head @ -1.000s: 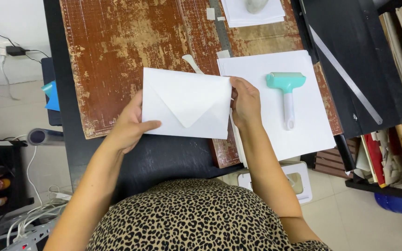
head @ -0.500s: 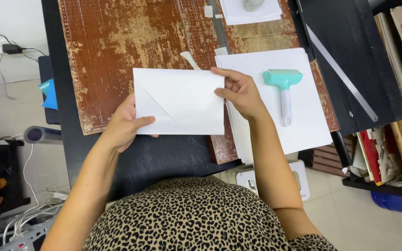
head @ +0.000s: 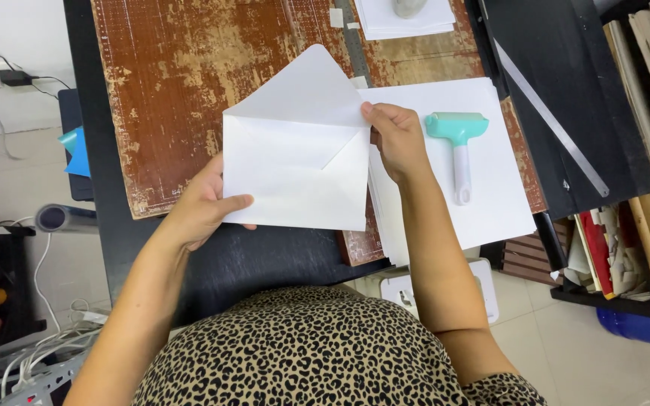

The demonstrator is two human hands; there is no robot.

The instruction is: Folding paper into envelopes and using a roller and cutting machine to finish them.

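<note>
A white envelope (head: 295, 169) is held up over the worn brown cutting mat (head: 182, 83), its triangular flap opened upward. My left hand (head: 205, 207) grips the envelope's lower left edge, thumb on its front. My right hand (head: 396, 139) pinches its upper right corner where the flap meets the body. Just right of that hand, a teal roller with a white handle (head: 459, 146) lies on a stack of white sheets (head: 483, 203).
A black table (head: 250, 256) carries the mat. A black paper trimmer with a metal ruler bar (head: 558, 113) sits at the right. More white paper (head: 404, 19) lies at the top. Shelves with card stock (head: 641, 248) stand right; cables (head: 39, 353) run on the floor at left.
The envelope's flap, folded down a second ago, now stands opened upward. My right hand shifted from the right edge to the upper right corner; my left hand kept its hold.
</note>
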